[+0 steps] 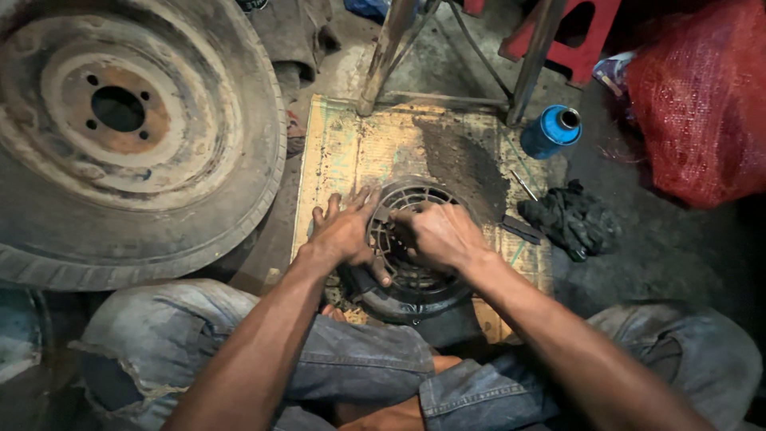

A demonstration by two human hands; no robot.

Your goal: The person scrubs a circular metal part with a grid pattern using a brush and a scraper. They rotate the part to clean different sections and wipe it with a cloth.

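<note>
A round black slotted cover (411,279) lies on a stained wooden board (351,152) between my knees. My left hand (343,231) rests flat on the cover's left rim with its fingers spread. Over the cover's centre, my right hand (439,233) is curled with its fingertips pinched on something small near the hub; what it pinches is hidden. Both forearms reach in from the bottom of the view.
A worn tyre on a rusty rim (120,136) lies at the left. A blue can (550,130), a dark rag (570,217) and a red mesh sack (702,104) sit at the right. Metal stand legs (383,56) and a red stool (582,36) stand behind the board.
</note>
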